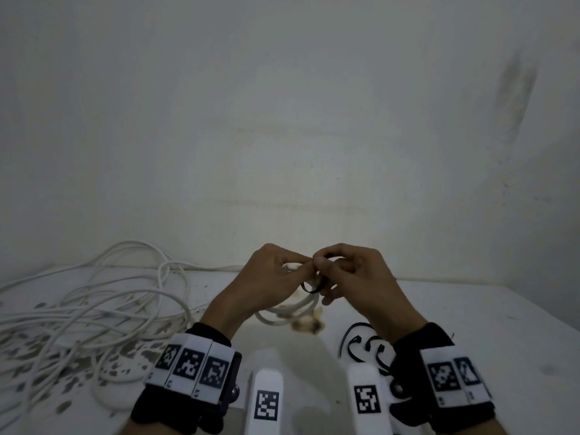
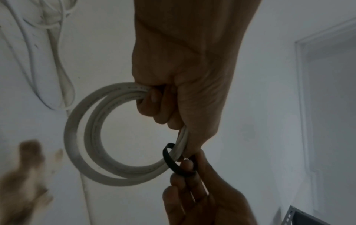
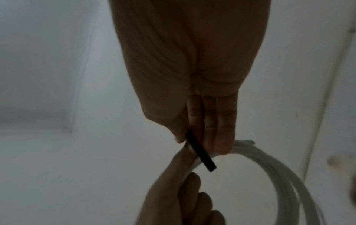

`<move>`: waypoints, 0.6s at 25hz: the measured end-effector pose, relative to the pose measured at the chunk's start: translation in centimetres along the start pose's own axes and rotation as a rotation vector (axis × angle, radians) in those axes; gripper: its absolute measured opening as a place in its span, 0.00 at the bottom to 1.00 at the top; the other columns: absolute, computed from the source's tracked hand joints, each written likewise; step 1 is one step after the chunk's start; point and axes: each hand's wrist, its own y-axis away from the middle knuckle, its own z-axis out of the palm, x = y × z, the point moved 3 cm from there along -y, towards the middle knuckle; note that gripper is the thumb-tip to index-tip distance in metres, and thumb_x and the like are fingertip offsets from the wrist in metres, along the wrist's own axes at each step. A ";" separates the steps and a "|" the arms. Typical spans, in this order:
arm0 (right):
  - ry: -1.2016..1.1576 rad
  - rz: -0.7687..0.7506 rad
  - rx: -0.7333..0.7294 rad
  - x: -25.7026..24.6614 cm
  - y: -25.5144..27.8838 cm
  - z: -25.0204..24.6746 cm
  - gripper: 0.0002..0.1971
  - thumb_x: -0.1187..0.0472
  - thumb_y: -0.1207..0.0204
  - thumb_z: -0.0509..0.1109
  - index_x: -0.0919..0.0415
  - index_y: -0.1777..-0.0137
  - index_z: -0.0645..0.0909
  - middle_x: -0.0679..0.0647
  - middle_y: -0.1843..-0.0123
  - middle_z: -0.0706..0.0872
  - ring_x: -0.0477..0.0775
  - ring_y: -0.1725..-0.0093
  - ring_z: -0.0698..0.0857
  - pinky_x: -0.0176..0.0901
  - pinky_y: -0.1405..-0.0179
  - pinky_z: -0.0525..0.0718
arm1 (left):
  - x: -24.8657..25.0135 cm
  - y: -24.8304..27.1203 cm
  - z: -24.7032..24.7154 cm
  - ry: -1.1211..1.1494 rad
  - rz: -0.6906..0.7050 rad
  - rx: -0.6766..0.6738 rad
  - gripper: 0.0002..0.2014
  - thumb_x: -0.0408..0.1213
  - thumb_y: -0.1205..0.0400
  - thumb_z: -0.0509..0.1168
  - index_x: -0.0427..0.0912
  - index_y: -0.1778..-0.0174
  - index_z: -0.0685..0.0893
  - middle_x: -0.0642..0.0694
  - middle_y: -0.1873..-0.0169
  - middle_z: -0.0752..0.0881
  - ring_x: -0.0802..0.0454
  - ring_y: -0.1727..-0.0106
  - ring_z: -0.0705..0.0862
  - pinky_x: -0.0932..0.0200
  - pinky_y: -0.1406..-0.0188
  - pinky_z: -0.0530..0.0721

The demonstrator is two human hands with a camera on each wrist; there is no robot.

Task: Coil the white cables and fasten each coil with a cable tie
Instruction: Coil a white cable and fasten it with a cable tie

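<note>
A small coil of white cable hangs above the table between both hands. My left hand grips the coil's upper part with curled fingers. A black cable tie loops around the coil's strands. My right hand pinches the tie just beside the left thumb. The tie's free end sticks out below the fingers.
A loose tangle of white cables covers the stained left side of the white table. Spare black cable ties lie near my right wrist. A brown stain marks the table under the coil. A wall stands close behind.
</note>
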 end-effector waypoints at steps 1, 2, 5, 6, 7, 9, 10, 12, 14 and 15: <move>-0.125 0.019 -0.011 -0.2 0.2 -0.3 0.08 0.63 0.18 0.72 0.69 0.52 0.89 0.65 0.62 0.91 0.57 0.65 0.87 0.49 0.66 0.88 | 0.5 0.1 0.0 0.043 0.003 -0.012 0.12 0.45 0.15 0.66 0.47 0.53 0.94 0.58 0.67 0.92 0.67 0.67 0.87 0.67 0.60 0.84; -0.163 0.011 0.021 -0.3 0.2 -0.7 0.09 0.62 0.20 0.74 0.69 0.53 0.90 0.64 0.60 0.91 0.57 0.63 0.86 0.48 0.67 0.87 | 0.7 0.0 0.2 0.086 -0.006 -0.002 0.12 0.44 0.15 0.65 0.47 0.52 0.94 0.60 0.70 0.90 0.69 0.75 0.81 0.72 0.69 0.77; 0.001 -0.086 0.281 -1.0 0.1 -1.5 0.05 0.61 0.26 0.80 0.62 0.59 0.92 0.55 0.60 0.92 0.53 0.67 0.87 0.45 0.72 0.86 | 0.2 -0.2 1.3 0.204 -0.076 0.055 0.11 0.46 0.14 0.65 0.50 0.49 0.93 0.56 0.74 0.87 0.59 0.83 0.64 0.65 0.79 0.65; 0.063 -0.126 0.349 -1.3 0.2 -1.6 0.04 0.61 0.26 0.81 0.61 0.61 0.91 0.54 0.61 0.92 0.52 0.69 0.88 0.46 0.73 0.86 | -0.3 -0.2 1.6 0.240 -0.098 0.073 0.11 0.47 0.15 0.65 0.51 0.50 0.94 0.53 0.77 0.83 0.56 0.81 0.62 0.63 0.79 0.63; 0.108 -0.161 0.395 -1.7 0.3 -1.5 0.05 0.61 0.26 0.80 0.60 0.62 0.90 0.52 0.61 0.91 0.52 0.70 0.89 0.48 0.72 0.87 | -0.8 -0.3 1.8 0.278 -0.116 0.097 0.11 0.49 0.15 0.66 0.52 0.52 0.94 0.49 0.78 0.78 0.54 0.80 0.60 0.62 0.79 0.62; 0.097 -0.187 0.461 -2.6 0.6 -1.8 0.07 0.62 0.24 0.79 0.60 0.62 0.87 0.51 0.66 0.91 0.54 0.70 0.90 0.51 0.70 0.89 | -1.5 -0.4 1.7 0.375 -0.167 0.159 0.12 0.51 0.17 0.67 0.52 0.55 0.94 0.47 0.81 0.67 0.53 0.80 0.58 0.62 0.80 0.62; 0.060 -0.192 0.470 -3.0 0.8 -1.8 0.07 0.63 0.23 0.77 0.61 0.62 0.86 0.51 0.68 0.91 0.54 0.70 0.91 0.50 0.71 0.89 | -1.8 -0.3 1.5 0.420 -0.185 0.189 0.12 0.51 0.18 0.68 0.52 0.57 0.95 0.49 0.82 0.62 0.53 0.80 0.57 0.62 0.80 0.61; 0.027 -0.224 0.429 -4.2 1.2 -1.2 0.07 0.65 0.21 0.74 0.64 0.61 0.84 0.50 0.68 0.90 0.54 0.69 0.92 0.48 0.70 0.90 | -1.9 -0.6 1.2 0.440 -0.176 0.245 0.12 0.51 0.18 0.68 0.50 0.57 0.94 0.51 0.84 0.59 0.54 0.82 0.57 0.63 0.80 0.61; 0.063 -0.233 0.345 -4.9 1.6 0.2 0.08 0.65 0.19 0.73 0.64 0.61 0.83 0.51 0.67 0.90 0.53 0.71 0.92 0.47 0.68 0.91 | -2.1 -0.6 1.0 0.403 -0.157 0.318 0.13 0.50 0.18 0.68 0.47 0.56 0.94 0.52 0.85 0.62 0.55 0.83 0.59 0.63 0.81 0.63; 0.092 -0.231 0.307 -4.9 1.7 0.8 0.09 0.65 0.19 0.73 0.64 0.62 0.82 0.51 0.67 0.90 0.52 0.72 0.91 0.46 0.69 0.91 | -2.1 -0.5 1.0 0.380 -0.145 0.350 0.13 0.50 0.18 0.68 0.46 0.56 0.94 0.52 0.85 0.64 0.56 0.84 0.60 0.63 0.81 0.64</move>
